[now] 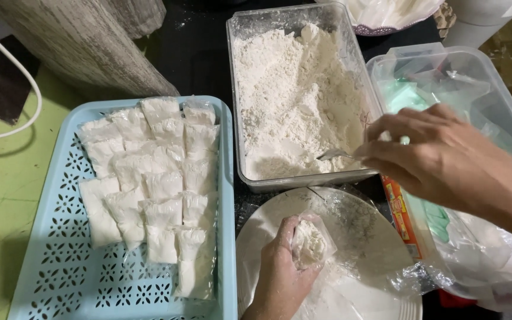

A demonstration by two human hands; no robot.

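While flour fills the clear tub, I judge the filling step in hand: my right hand pinches a spoon dipped there; my left hand is closed round a small open bag over the plate, near the blue tray. Next calls for tipping the spoon into the bag

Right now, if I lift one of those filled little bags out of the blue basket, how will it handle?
Probably floppy: the small bags look like thin clear plastic, sagging over each other. Likely light but dense for their size, since each is packed with white powder. Possibly slippery, as they lie loosely stacked in the blue basket.
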